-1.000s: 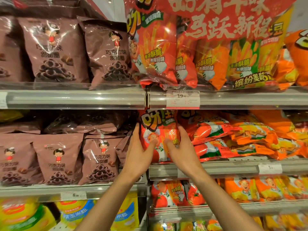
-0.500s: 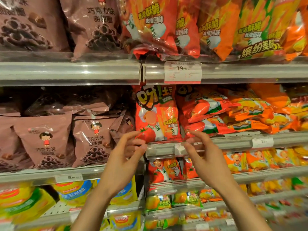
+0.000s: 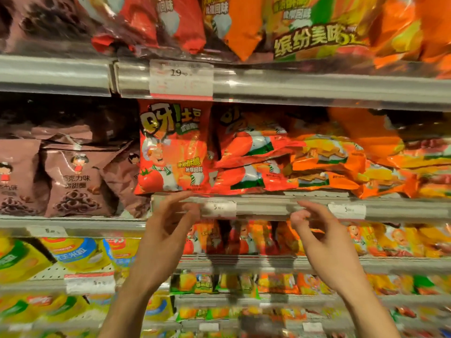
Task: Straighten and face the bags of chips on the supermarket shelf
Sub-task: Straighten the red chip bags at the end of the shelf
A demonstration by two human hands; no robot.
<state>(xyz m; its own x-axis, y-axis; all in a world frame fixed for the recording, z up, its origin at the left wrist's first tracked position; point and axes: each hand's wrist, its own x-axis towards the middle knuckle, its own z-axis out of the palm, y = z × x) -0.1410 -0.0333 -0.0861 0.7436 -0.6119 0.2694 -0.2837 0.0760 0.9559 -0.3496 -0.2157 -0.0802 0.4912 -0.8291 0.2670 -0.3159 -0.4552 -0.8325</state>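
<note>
A red chip bag with a cartoon chef and a tomato stands upright and front-facing at the left end of the middle shelf. To its right, several red and orange chip bags lie flat in a slumped pile. My left hand hovers just below the upright bag, fingers loosely curled, holding nothing. My right hand is lower right, in front of the shelf rail, fingers loosely curled and empty.
Brown chocolate-ring snack bags fill the left bay. Large red and orange bags overhang the upper shelf, above a price tag. Smaller orange bags and yellow bags sit on lower shelves.
Both hands let go of the upright red bag and dropped below the shelf rail, moving apart. The view has tilted down and closer.
</note>
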